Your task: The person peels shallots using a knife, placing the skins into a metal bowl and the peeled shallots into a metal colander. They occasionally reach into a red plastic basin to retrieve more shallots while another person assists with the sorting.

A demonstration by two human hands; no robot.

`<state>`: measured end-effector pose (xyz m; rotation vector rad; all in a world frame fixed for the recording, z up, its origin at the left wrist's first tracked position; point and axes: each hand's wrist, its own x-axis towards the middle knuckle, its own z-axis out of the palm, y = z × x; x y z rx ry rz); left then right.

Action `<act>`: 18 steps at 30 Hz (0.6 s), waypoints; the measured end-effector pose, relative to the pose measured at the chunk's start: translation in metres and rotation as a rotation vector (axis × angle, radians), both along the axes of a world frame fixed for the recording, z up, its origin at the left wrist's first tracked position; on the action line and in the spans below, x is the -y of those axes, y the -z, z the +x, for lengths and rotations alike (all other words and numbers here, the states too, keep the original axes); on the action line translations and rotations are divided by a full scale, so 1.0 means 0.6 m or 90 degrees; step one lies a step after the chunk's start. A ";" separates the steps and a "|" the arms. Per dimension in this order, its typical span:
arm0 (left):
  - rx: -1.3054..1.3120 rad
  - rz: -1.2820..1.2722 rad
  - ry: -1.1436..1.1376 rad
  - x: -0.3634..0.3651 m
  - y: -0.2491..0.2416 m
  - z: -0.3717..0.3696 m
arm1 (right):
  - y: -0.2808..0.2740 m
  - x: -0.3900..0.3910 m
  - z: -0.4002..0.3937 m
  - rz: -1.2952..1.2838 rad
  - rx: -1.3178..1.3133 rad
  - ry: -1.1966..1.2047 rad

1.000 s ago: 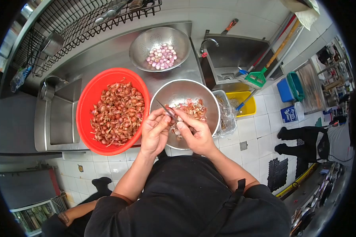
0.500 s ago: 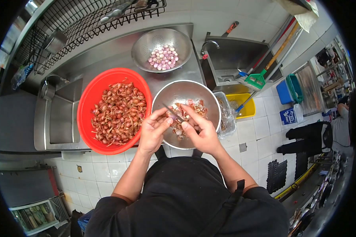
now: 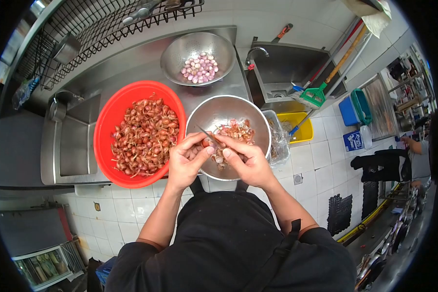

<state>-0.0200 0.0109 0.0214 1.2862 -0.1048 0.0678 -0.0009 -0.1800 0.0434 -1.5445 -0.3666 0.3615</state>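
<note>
My left hand [image 3: 188, 158] is closed around a small reddish shallot [image 3: 207, 143], pinched between thumb and fingers. In my right hand [image 3: 248, 162] is a small knife [image 3: 207, 132], its dark blade pointing up and left against the shallot. Both hands hover over a steel bowl [image 3: 197, 111] with papery shallot skins [image 3: 238, 130] in it. To the left, a red basin [image 3: 103, 117] is heaped with unpeeled shallots [image 3: 146, 131]. Behind the bowl, a steel colander [image 3: 170, 61] contains peeled pink-white shallots [image 3: 199, 68]. My fingers partly cover the knife's handle.
A steel sink [image 3: 75, 151] lies at far left, another [image 3: 297, 63] at back right. Right of the bowl is a plastic-lined container [image 3: 279, 146], with a yellow bucket [image 3: 304, 131] behind it. A green brush [image 3: 315, 95] leans there. Another person [image 3: 418, 155] is at far right.
The shallot in my left hand shows redder now, and my fingers have shifted around it. The knife has tilted slightly. At far right, the other person's arm has moved into view.
</note>
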 end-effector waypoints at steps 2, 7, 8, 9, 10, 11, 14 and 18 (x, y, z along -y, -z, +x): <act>0.001 0.001 0.000 0.003 -0.003 -0.002 | -0.005 -0.011 -0.007 0.052 0.042 0.001; 0.036 0.038 -0.033 0.000 -0.003 -0.007 | 0.018 -0.018 -0.007 0.039 0.098 -0.004; 0.036 0.038 -0.033 -0.002 0.000 -0.009 | 0.020 -0.017 -0.006 0.029 0.111 -0.015; 0.029 0.046 -0.032 -0.006 0.004 -0.010 | 0.024 -0.017 -0.006 0.030 0.111 -0.014; 0.022 0.054 -0.032 -0.009 0.007 -0.012 | 0.028 -0.018 -0.006 0.043 0.111 -0.012; 0.022 0.054 -0.031 -0.010 0.009 -0.013 | 0.029 -0.019 -0.006 0.056 0.111 -0.009; -0.014 0.020 -0.022 -0.010 0.009 -0.015 | 0.026 -0.006 -0.009 0.066 -0.135 -0.038; -0.032 -0.061 -0.017 -0.006 0.003 -0.015 | 0.014 -0.010 -0.006 0.102 -0.136 -0.007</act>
